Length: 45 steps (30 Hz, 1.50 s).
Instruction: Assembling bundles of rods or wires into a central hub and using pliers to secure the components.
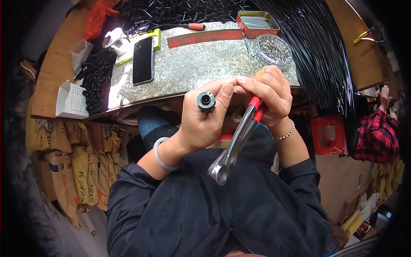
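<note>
Left hand (pixel 201 118): pinches a black ferrule (pixel 206 101) at chest height, bore turned up for viewing. Right hand (pixel 267 94): clenched on red-handled pliers (pixel 239 137), head hanging down, idle. Table (pixel 192 64): phone (pixel 143 60), red tin (pixel 257 22), dish of small parts (pixel 272 48), within reach.

The person wears a dark navy zip-up jacket (pixel 214 214) of smooth fabric, its sleeves pushed partway up both forearms. A pale, translucent bangle (pixel 162 155) circles the left wrist. A thin bracelet of small silvery beads (pixel 286 133) circles the right wrist. Both hands are bare, with short, unpainted nails.
</note>
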Tool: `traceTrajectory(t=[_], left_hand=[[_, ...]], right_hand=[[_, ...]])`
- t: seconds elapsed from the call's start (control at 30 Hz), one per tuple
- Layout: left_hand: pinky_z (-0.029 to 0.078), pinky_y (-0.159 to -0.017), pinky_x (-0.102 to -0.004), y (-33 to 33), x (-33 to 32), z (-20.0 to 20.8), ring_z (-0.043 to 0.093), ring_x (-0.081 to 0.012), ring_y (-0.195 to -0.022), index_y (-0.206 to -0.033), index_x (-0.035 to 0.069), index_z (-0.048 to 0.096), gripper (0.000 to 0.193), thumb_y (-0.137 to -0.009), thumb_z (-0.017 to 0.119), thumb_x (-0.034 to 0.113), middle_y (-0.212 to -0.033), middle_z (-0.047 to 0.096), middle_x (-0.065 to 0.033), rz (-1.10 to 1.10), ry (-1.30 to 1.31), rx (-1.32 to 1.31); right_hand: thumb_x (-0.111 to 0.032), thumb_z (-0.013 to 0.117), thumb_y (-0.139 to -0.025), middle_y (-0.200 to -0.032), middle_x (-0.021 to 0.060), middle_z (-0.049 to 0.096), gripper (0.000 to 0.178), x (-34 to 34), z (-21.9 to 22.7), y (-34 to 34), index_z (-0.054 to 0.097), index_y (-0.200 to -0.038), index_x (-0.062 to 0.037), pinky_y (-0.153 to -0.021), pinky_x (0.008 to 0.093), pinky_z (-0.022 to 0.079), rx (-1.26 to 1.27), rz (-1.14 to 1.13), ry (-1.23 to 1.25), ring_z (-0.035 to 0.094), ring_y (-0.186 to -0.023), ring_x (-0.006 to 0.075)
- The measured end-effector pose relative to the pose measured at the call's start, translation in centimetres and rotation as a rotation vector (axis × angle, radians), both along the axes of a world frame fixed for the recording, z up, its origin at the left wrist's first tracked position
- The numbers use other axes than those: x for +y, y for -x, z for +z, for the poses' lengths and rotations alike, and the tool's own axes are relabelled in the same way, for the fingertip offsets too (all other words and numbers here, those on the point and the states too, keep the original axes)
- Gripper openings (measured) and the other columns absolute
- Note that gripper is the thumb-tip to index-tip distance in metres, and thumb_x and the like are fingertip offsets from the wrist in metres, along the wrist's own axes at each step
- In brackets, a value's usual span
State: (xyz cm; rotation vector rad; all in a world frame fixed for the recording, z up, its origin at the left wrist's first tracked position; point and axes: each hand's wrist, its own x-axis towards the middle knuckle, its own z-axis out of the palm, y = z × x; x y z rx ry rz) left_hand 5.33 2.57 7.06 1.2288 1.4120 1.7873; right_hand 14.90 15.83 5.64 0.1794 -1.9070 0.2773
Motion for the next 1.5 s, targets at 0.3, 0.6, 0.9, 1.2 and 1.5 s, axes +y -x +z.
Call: traceTrajectory(t=[0.3, 0.6, 0.9, 1.2, 1.5], left_hand=[[0.048, -0.068, -0.0243, 0.4, 0.3, -0.4, 0.060, -0.0119, -0.076, -0.102, -0.005, 0.061, 0.025, -0.093, 0.048, 0.015, -0.084, 0.065, -0.0121, 0.016, 0.014, 0.064], [0.047, -0.064, -0.0245, 0.6, 0.9, -1.5, 0.053, -0.0086, -0.069, -0.110, -0.002, 0.058, 0.034, -0.081, 0.062, 0.015, -0.072, 0.058, -0.0056, 0.008, -0.087, 0.147], [0.047, -0.065, -0.0243, 0.6, 0.7, -1.4, 0.054, -0.0084, -0.071, -0.110, -0.003, 0.058, 0.034, -0.080, 0.061, 0.013, -0.076, 0.060, -0.0062, -0.013, -0.108, 0.147], [0.048, -0.070, -0.0265, 0.4, 0.9, -1.8, 0.060, -0.0132, -0.080, -0.112, -0.004, 0.056, 0.036, -0.081, 0.056, 0.014, -0.087, 0.064, -0.0122, 0.058, -0.134, 0.256], [0.039, -0.064, -0.0230, 2.2, 0.2, -0.2, 0.050, -0.0092, -0.072, -0.112, -0.007, 0.055, 0.031, -0.092, 0.049, 0.015, -0.080, 0.056, -0.0075, 0.121, -0.037, -0.016]], right_hand=[[-0.019, 0.069, -0.068, -0.064, 0.0016, 0.058, 0.018, -1.1, 0.5, -0.1, 0.062, -0.080, -0.0071, -0.053, 0.0264, 0.042, 0.019, 0.015, -0.009, 0.057, -0.055, 0.0158], [-0.017, 0.067, -0.067, -0.070, 0.0020, 0.063, 0.017, -2.1, 1.2, 0.4, 0.061, -0.079, -0.0073, -0.055, 0.0265, 0.045, -0.022, 0.055, -0.032, 0.060, -0.060, 0.0156], [-0.018, 0.070, -0.066, -0.067, 0.0019, 0.061, 0.018, -2.9, 1.4, 0.6, 0.061, -0.079, -0.0082, -0.056, 0.0266, 0.046, 0.010, 0.061, 0.022, 0.060, -0.060, 0.0154], [-0.012, 0.072, -0.064, -0.064, 0.0015, 0.058, 0.020, -2.0, 1.6, 0.9, 0.060, -0.078, -0.0067, -0.053, 0.0249, 0.043, -0.106, 0.240, 0.265, 0.056, -0.054, 0.0147], [-0.008, 0.054, -0.089, -0.070, 0.0046, 0.058, 0.018, -2.4, 6.9, -3.2, 0.050, -0.104, 0.0012, -0.057, 0.0252, 0.046, -1.013, 0.314, 1.005, 0.056, -0.060, 0.0115]])
